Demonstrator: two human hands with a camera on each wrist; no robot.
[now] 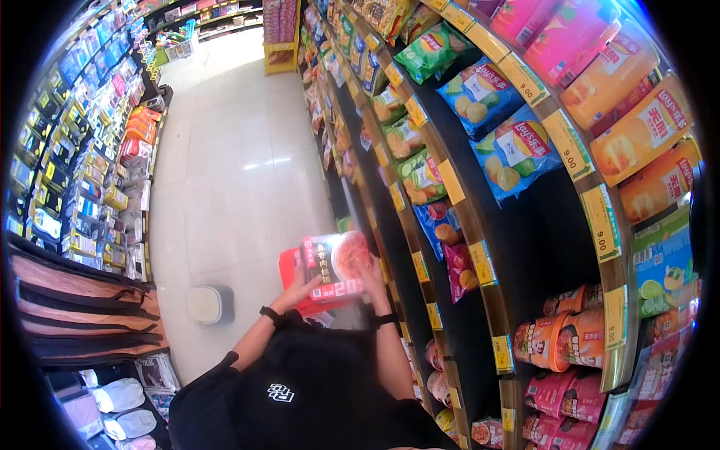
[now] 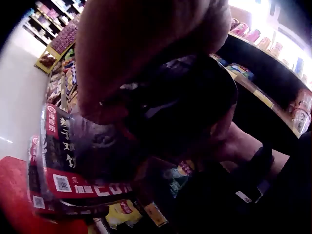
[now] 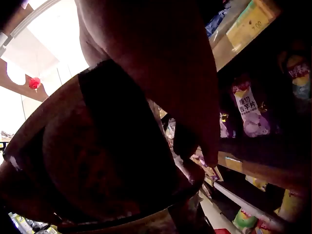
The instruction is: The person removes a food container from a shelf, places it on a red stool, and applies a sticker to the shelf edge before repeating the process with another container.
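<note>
Between my two hands is a boxed rice meal (image 1: 328, 274), printed with a bowl of food and a large "20". My left hand (image 1: 297, 291) grips its left side, and my right hand (image 1: 370, 279) holds the right side with fingers over the front. In the left wrist view, my left hand (image 2: 151, 44) looms dark above the package (image 2: 63, 161), and a second similar package (image 2: 35, 187) shows behind it. Something red (image 1: 287, 266) sticks out behind the box. The right wrist view is dark; my right hand (image 3: 156, 48) reaches over the shadowed box (image 3: 97, 165).
Shelves on the right carry chip bags (image 1: 517, 154), canisters (image 1: 637, 127) and instant noodle tubs (image 1: 544, 341), with yellow price tags (image 1: 570, 150) along their edges. A grey-white bin (image 1: 211, 304) stands on the tiled floor (image 1: 217, 150). Left racks hold small packaged goods (image 1: 82, 157).
</note>
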